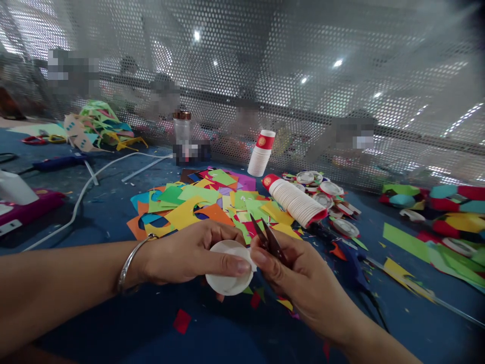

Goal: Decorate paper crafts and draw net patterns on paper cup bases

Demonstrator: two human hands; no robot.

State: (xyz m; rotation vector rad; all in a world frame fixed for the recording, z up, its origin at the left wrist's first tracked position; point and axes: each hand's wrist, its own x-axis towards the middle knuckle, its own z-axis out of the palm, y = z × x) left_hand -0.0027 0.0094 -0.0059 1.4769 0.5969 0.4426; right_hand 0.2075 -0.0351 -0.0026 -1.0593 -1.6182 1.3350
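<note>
Between thumb and fingers, my left hand [200,255] grips a white round paper cup bottom [223,275], its flat face turned toward me. My right hand [291,275] is closed around a pair of scissors [270,240], the dark blades pointing up and away with their tips slightly apart. The right thumb and forefinger meet the right rim of the cup bottom, where a small white scrap sticks out. The scissor handles are hidden in the palm. Beyond both hands lies a heap of coloured paper pieces [189,207].
One stack of paper cups [259,159] stands tilted; another stack [297,199] lies on its side. Cut cup bottoms [331,189] are piled at right. Blue glue guns [350,265] [62,162], a white cable [81,197], and a glass bottle [182,129] sit before a perforated metal screen [235,65].
</note>
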